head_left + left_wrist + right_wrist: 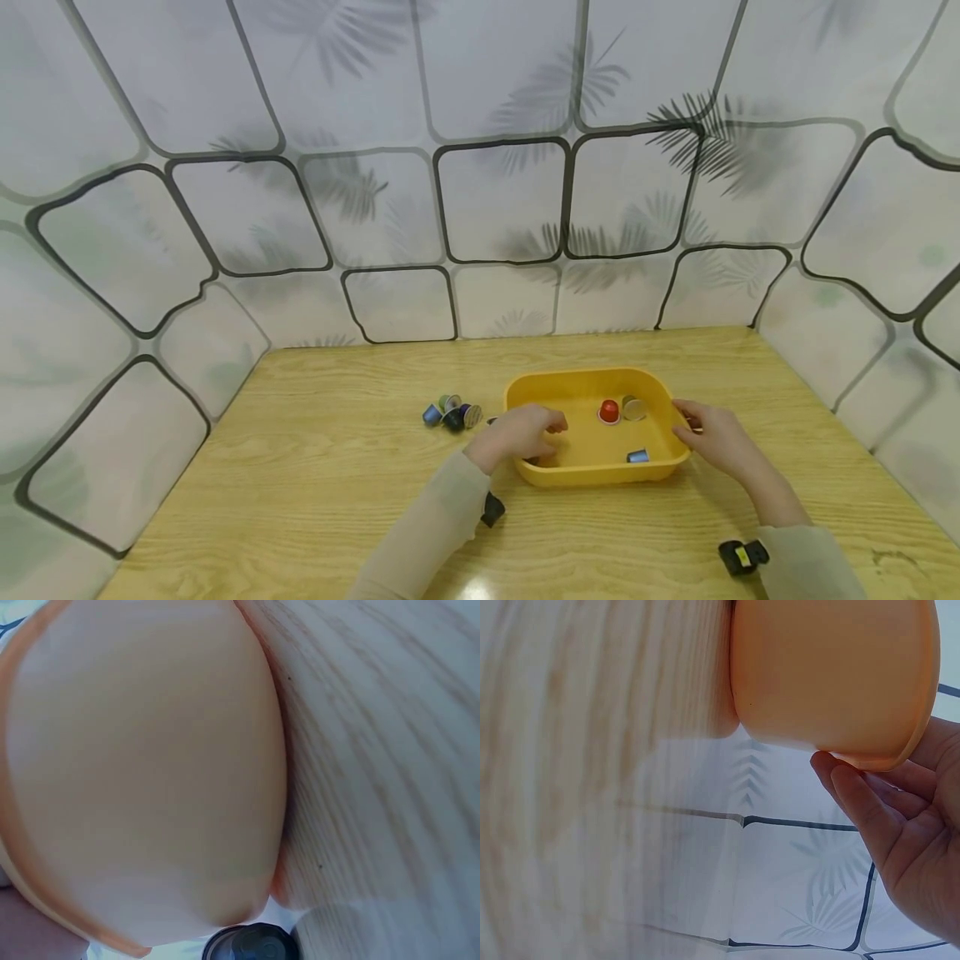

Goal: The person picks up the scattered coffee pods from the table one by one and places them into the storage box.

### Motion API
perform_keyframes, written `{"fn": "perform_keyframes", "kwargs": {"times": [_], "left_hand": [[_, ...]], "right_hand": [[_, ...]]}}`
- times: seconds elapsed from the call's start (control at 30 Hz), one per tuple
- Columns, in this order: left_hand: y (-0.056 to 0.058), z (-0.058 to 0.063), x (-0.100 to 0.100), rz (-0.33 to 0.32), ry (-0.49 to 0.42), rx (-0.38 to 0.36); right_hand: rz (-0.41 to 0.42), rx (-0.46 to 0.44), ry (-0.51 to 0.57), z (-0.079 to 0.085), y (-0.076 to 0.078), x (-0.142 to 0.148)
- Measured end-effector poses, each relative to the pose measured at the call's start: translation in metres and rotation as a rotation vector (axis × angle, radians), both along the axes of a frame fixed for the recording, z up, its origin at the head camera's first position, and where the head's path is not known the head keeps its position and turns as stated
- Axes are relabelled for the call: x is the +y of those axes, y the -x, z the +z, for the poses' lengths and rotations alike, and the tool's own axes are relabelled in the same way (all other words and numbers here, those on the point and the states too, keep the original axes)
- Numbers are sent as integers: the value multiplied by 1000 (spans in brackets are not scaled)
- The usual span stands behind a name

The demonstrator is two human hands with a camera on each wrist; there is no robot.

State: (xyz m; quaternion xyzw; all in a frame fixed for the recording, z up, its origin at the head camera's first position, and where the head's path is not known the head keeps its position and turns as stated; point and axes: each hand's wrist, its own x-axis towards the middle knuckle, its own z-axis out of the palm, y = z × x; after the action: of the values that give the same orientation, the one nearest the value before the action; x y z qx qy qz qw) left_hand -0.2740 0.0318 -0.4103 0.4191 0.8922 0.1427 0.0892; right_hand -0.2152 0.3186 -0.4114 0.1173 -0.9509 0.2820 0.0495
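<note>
A yellow plastic tray [592,477] lies on the wooden table. My left hand [521,433] reaches over its left end, fingers bent loosely down inside, with a gap between thumb and fingertips. Something dark shows beneath that hand at the tray's near left corner. At the other end my right hand [712,433] holds the rim, its fingertips against the outer wall in the right wrist view. Inside the tray are a red coffee capsule [609,411], a beige coffee capsule [633,408] and a blue coffee capsule [637,457].
Left of the tray several coffee capsules lie in a cluster, among them a blue one [431,415], a black one [453,419] and a purple one [471,415]. A dark capsule [262,943] is close by the tray's left end. Patterned cloth [502,200] surrounds the table's back and sides.
</note>
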Motion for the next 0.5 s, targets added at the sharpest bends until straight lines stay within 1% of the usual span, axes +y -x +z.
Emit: {"fn": "perform_keyframes", "kwargs": {"times": [0.17,0.33,0.5], "left_hand": [[1,0,-1,-7,-15,6],[0,8,-5,-24,-38,37],[-2,17,-11,-17,-79,58]], "right_hand": [[-2,-3,2,0,0,0],[0,-1,7,1,-1,-1],[0,0,6,1,-1,-1]]}}
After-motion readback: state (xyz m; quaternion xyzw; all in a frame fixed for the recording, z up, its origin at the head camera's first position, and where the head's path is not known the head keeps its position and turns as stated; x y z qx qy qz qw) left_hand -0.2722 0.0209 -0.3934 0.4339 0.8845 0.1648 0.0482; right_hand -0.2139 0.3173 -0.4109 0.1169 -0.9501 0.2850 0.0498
